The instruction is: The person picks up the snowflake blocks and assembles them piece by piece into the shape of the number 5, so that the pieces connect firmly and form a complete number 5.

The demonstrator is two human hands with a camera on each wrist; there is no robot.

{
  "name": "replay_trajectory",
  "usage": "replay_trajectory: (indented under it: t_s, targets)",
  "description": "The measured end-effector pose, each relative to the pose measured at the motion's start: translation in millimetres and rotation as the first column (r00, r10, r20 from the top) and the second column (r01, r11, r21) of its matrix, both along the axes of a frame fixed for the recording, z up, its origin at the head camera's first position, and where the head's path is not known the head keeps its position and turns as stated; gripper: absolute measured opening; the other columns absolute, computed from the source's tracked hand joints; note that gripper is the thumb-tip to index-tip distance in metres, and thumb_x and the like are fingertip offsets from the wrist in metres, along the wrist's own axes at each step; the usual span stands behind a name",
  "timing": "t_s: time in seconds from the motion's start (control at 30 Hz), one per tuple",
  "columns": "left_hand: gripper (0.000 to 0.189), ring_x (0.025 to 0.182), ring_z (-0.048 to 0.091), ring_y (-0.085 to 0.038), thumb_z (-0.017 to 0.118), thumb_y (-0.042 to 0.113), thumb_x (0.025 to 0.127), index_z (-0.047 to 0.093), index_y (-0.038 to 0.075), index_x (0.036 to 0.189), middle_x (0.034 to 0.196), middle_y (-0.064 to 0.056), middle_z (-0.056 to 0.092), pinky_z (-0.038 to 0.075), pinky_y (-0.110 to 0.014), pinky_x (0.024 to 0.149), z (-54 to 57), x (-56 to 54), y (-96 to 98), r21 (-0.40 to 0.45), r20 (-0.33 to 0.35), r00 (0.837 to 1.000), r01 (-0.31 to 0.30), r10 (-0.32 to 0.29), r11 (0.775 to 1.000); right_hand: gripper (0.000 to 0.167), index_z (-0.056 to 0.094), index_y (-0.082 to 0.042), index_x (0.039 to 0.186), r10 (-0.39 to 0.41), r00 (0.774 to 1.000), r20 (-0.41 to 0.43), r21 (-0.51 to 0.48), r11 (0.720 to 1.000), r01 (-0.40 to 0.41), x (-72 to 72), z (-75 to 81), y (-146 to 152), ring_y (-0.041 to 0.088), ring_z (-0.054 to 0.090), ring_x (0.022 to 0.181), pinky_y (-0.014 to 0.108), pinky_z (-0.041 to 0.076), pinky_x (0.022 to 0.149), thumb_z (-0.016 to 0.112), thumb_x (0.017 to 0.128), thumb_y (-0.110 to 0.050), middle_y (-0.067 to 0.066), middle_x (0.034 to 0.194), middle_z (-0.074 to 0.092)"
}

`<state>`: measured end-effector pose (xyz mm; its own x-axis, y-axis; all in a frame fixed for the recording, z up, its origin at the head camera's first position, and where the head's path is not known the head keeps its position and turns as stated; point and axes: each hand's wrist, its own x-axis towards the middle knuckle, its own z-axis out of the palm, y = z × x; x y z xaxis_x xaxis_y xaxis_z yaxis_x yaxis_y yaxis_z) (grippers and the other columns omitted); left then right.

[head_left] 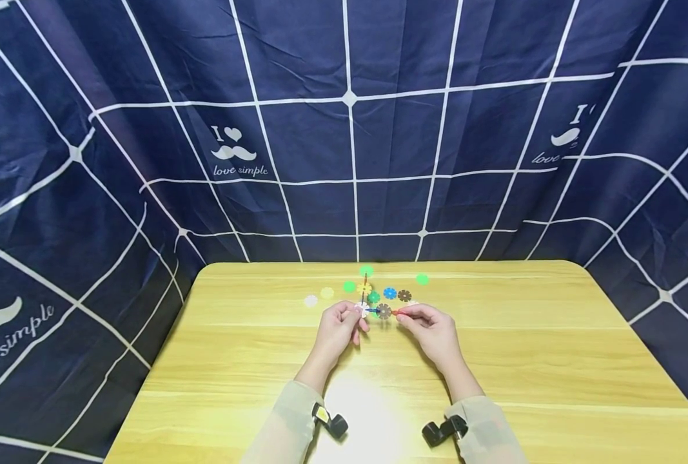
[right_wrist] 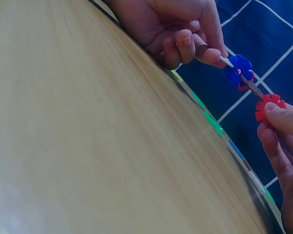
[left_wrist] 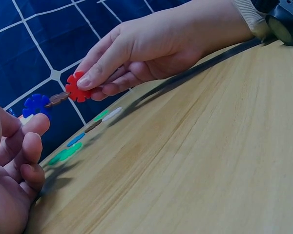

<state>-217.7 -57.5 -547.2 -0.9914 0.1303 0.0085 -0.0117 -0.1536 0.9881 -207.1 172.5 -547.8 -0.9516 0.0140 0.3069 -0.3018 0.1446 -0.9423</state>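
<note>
In the head view, my left hand (head_left: 339,325) pinches a white notched interlocking disc (head_left: 363,310). A blue disc (left_wrist: 36,105) joins it to a brown disc (head_left: 383,311), and a red disc (left_wrist: 78,87) sits at the chain's right end. My right hand (head_left: 433,330) pinches that red disc between thumb and fingers. The wrist views show this chain held above the table. From the white disc, a line of pieces runs away from me, with a yellow disc (head_left: 364,289) in it; whether a green disc (head_left: 366,270) at its far end is joined, I cannot tell.
Loose discs lie on the wooden table (head_left: 251,361) beyond my hands: a white one (head_left: 311,301), a pale yellow one (head_left: 327,292), a blue one (head_left: 390,293), a dark brown one (head_left: 404,295) and several green ones (head_left: 422,279). A dark blue checked curtain (head_left: 297,142) stands behind.
</note>
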Motion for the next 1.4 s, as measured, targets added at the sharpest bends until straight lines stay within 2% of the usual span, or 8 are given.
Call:
replay_trajectory:
  t_s: [0.3,0.53,0.87,1.4]
  targets:
    - [0.016,0.048,0.054,-0.011,0.060,0.007,0.109,0.069,-0.007,0.107,0.074,-0.004,0.075,0.044,-0.018,0.044,-0.3,-0.1,-0.2,-0.003,-0.006,1.000,-0.001,0.001,1.000,0.015,0.081,0.003,0.107,-0.025,1.000,0.012,-0.010,1.000,0.025,-2.0,-1.6,0.7,0.005,0.076,0.088,0.021,0.063,0.082,0.085,0.093,0.001,0.024,0.105,0.080]
    - [0.015,0.048,0.054,-0.010,0.060,0.006,0.109,0.069,-0.006,0.108,0.074,-0.004,0.075,0.046,-0.018,0.045,0.6,0.2,-0.2,-0.015,-0.002,1.000,0.008,-0.008,1.000,0.014,0.082,0.001,0.105,-0.008,1.000,-0.028,0.017,1.000,0.009,-1.6,-0.7,-0.7,0.009,0.077,0.085,0.018,0.062,0.079,0.086,0.092,0.002,0.020,0.103,0.081]
    - [0.015,0.047,0.053,-0.009,0.061,0.006,0.109,0.069,-0.006,0.107,0.074,-0.007,0.075,0.045,-0.018,0.044,0.8,-0.1,0.6,-0.018,-0.005,1.000,0.004,-0.004,1.000,0.014,0.082,0.003,0.106,0.001,1.000,-0.015,-0.006,1.000,-0.001,-2.3,-1.5,1.0,0.005,0.077,0.086,0.020,0.063,0.080,0.085,0.092,0.003,0.024,0.105,0.080]
    - [0.017,0.047,0.052,-0.010,0.061,0.005,0.108,0.068,-0.010,0.105,0.073,-0.006,0.075,0.044,-0.018,0.043,-0.2,-0.1,0.2,-0.039,-0.015,1.000,0.014,-0.014,0.999,0.015,0.085,-0.003,0.101,-0.037,0.999,-0.001,0.084,0.996,0.037,-0.7,-3.9,-1.4,0.002,0.074,0.088,0.014,0.059,0.079,0.090,0.087,-0.001,0.014,0.098,0.083]
